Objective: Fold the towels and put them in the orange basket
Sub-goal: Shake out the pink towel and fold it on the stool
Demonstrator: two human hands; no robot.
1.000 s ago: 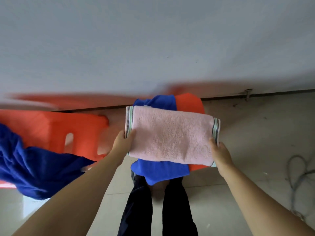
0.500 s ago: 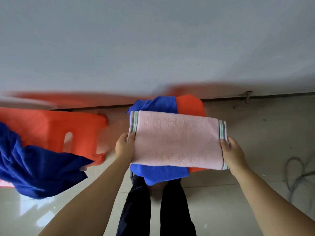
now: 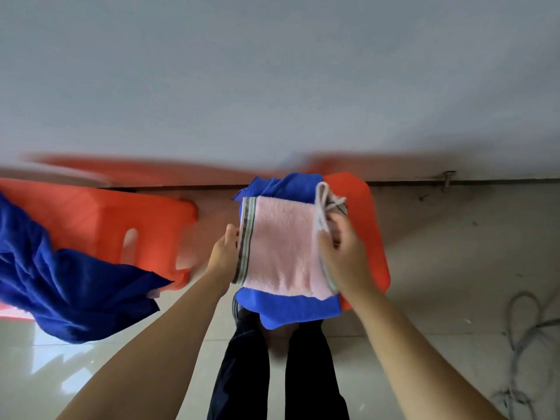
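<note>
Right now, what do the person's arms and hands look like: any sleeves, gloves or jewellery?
Both forearms are bare with no sleeve in view. The left hand and right hand wear no gloves; no rings, watch or bracelet show. Dark navy trousers cover the legs below.

We note grey wall [image 3: 272,71] across upper view | pale tiled floor [image 3: 454,268] below it | grey cable [image 3: 527,328] coiled on floor, far right | dark trousers [image 3: 309,374] bottom centre.

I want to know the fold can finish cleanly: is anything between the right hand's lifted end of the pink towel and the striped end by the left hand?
Nothing visible: bare pink towel lies between right hand and left hand.
</note>
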